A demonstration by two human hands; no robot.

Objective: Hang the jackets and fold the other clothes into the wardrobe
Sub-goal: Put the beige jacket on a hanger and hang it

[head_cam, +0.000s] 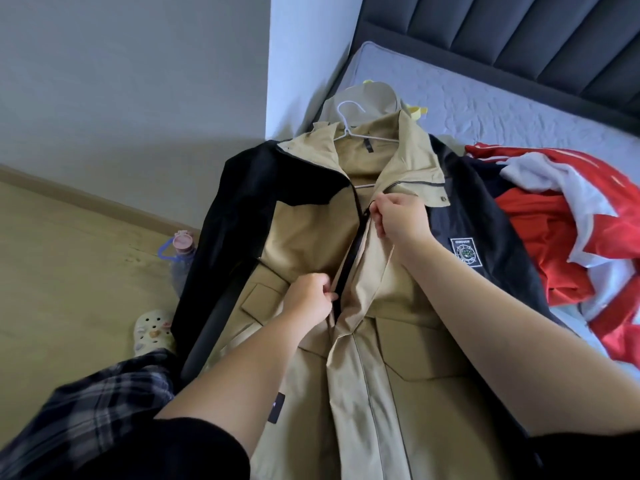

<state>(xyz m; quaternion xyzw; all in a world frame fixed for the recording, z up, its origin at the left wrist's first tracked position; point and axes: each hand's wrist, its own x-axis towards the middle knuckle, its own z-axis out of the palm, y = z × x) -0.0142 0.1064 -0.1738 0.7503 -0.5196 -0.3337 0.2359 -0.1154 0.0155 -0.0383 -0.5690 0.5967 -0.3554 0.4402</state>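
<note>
Jacket (311, 237), khaki with black sleeves, spread face up along the edge of the bed (502, 109), collar toward the headboard, white hanger (349, 129) already threaded through the neck with its hook poking out past the collar. Head view, the only one on offer. Right hand (398, 220) up near the jacket's chest, fingers (379, 206) pinched tight on what looks like the zip pull at the top of the closed stretch. Left hand (310, 296) lower on the jacket front, at the waist, fingers (327, 291) curled and pinching the placket edge beside the black zip tape to keep it taut.

Risks from here, judged only: loose khaki flap lying right beside the zip track, so easily caught in the slider if the pull runs on without the lower hand holding tension. Hanger only resting inside the shoulders; a hard tug toward the collar could shift it off one side. Red and white garment (571, 216) heaped beside the jacket's sleeve, on the headboard-facing side of the bed, close enough to get dragged along when the jacket is lifted. Water bottle (181, 251) on the floor just beside the jacket's other sleeve, liable to be knocked by a swinging hem.
</note>
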